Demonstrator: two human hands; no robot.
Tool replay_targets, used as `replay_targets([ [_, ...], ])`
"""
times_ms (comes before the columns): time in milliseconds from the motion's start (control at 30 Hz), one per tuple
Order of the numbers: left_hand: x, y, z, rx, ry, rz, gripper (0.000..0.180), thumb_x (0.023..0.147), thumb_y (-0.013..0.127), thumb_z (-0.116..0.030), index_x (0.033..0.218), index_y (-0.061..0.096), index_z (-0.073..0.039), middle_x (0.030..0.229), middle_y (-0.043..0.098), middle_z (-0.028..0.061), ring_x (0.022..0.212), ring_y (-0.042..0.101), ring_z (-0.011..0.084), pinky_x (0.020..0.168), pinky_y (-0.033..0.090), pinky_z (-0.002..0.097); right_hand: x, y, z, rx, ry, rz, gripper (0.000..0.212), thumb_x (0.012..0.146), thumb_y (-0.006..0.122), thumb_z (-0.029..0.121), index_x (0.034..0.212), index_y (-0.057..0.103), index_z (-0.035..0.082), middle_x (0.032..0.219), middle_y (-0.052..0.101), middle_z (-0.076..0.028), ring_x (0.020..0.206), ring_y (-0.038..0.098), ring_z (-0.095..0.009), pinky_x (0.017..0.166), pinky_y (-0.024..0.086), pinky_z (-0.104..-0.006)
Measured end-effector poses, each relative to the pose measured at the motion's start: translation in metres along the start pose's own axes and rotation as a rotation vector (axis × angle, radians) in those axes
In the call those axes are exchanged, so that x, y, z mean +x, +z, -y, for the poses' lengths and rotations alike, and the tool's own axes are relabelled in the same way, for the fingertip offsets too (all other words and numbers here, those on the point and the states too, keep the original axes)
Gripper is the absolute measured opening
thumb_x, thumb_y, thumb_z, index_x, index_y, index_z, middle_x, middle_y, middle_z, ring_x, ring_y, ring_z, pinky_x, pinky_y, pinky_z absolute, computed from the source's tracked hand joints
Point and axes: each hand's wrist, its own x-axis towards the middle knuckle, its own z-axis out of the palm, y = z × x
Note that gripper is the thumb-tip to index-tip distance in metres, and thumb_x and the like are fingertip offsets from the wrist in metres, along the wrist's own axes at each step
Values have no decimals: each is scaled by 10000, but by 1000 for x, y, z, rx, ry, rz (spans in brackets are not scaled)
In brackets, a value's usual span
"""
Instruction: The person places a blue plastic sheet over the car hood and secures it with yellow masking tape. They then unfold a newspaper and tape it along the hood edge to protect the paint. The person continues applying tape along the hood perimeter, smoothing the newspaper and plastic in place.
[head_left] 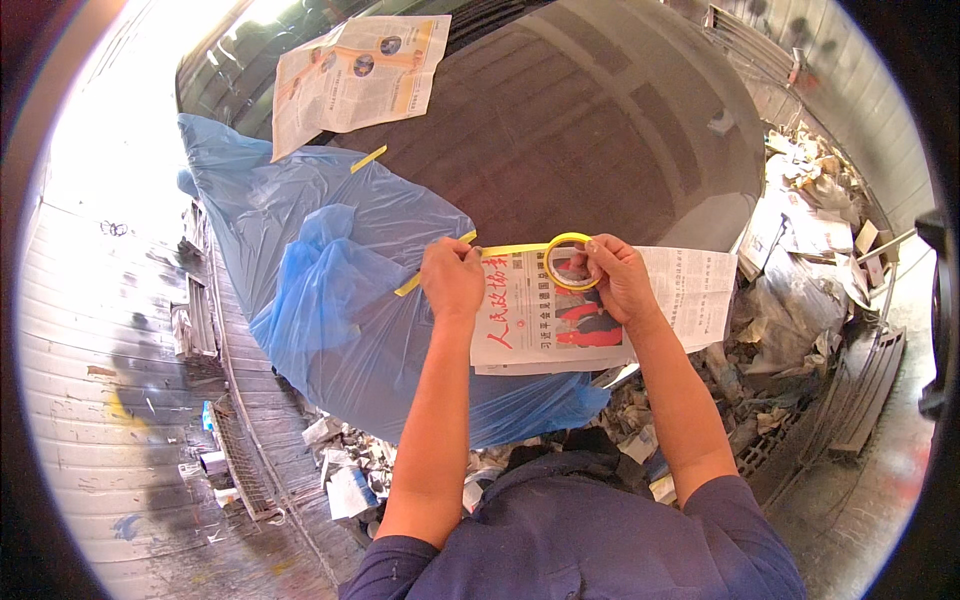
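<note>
My right hand (622, 278) grips a roll of yellow masking tape (551, 268), fingers closed round its right side. A strip of yellow tape (512, 249) runs taut from the roll to my left hand (452, 282), whose fingers are pinched on it. Under the strip lies a newspaper sheet (690, 295), its upper edge along the dark, glossy car body panel (600, 110). Blue plastic sheeting (350, 270) covers the panel's left part, next to my left hand. Short tape pieces stick at the sheeting's upper edge and beside my left hand.
Another newspaper sheet (365, 75) lies on the car at the upper left. Crumpled paper and plastic (790, 300) are heaped on the floor at the right, with more litter below the sheeting. Metal grating (240, 455) is at the lower left. Pale walls curve round both sides.
</note>
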Motion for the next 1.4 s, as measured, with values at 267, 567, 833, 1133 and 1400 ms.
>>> replay_targets([
  [267, -34, -6, -7, 142, 586, -24, 379, 1039, 671, -125, 1395, 651, 4, 1331, 723, 250, 1264, 674, 435, 1105, 534, 523, 1, 3, 9, 1, 37, -7, 136, 1111, 704, 130, 1031, 725, 23, 791, 660, -22, 842, 734, -164, 795, 618, -321],
  [567, -72, 8, -21, 341, 575, 292, 952, 1011, 768, -415, 1681, 347, 115, 1771, 356, 296, 1690, 265, 428, 1394, 180, 544, 12, -32, 99, -682, 151, -7, 309, 1042, 804, 333, 986, 810, 30, 803, 683, -3, 725, 602, -98, 689, 492, -261],
  [833, -76, 7, -28, 389, 587, 305, 1041, 952, 827, -434, 1676, 335, 130, 1777, 329, 307, 1689, 252, 443, 1401, 157, 548, -63, -202, 256, -1269, 40, -243, 329, 885, 928, 344, 765, 803, 65, 636, 595, 52, 602, 474, -87, 582, 359, -291],
  [1133, -75, 5, -34, 438, 560, 337, 1029, 945, 829, -416, 1674, 341, 122, 1783, 316, 310, 1689, 245, 449, 1400, 166, 532, -62, -255, 223, -1519, -36, -539, 385, 882, 915, 393, 855, 797, 28, 702, 684, -69, 662, 585, -163, 640, 499, -375],
  [1400, -76, 8, -35, 447, 582, 327, 1029, 949, 822, -408, 1674, 332, 134, 1780, 312, 320, 1686, 242, 459, 1399, 162, 544, -62, -268, 181, -1804, -125, -634, 476, 936, 792, 576, 947, 824, 102, 900, 780, -198, 955, 754, -401, 867, 597, -528],
])
